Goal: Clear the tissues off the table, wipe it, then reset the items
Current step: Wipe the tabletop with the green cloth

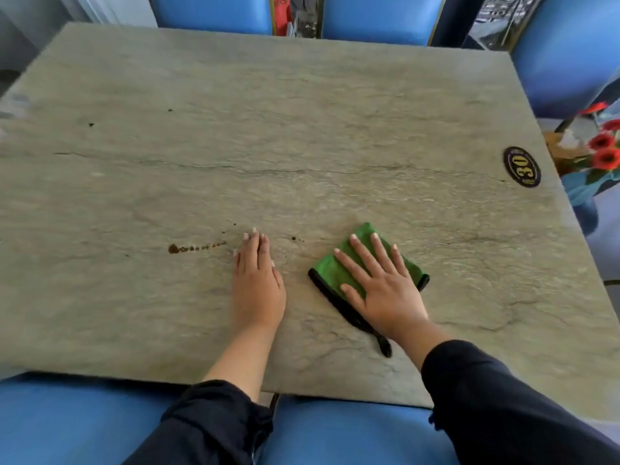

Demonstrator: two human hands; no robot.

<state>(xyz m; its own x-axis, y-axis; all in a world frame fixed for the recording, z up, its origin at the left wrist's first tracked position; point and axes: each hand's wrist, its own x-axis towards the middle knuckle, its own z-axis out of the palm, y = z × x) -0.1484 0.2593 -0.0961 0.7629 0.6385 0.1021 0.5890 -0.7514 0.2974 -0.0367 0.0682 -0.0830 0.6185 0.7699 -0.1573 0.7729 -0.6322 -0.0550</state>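
A restaurant dining room, numbered badge [522,167] marking the stone table [268,129], blue padded chairs [214,11] surrounding it, red flowers [604,152] sitting alongside

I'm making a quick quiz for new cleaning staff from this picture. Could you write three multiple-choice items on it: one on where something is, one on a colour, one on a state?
1. Where is the trail of brown spots?
A. left of the left hand
B. under the cloth
C. on the number plate

2. What colour is the cloth?
A. white with a red edge
B. green with a black edge
C. plain yellow

3. How is the right hand placed?
A. curled into a fist above the table
B. pinching a corner of the cloth
C. flat on the cloth, fingers spread

Answers:
1. A: the brown spots run along the table just left of the left hand.
2. B: the cloth is green with black trim.
3. C: the right hand lies open on it, fingers straight.
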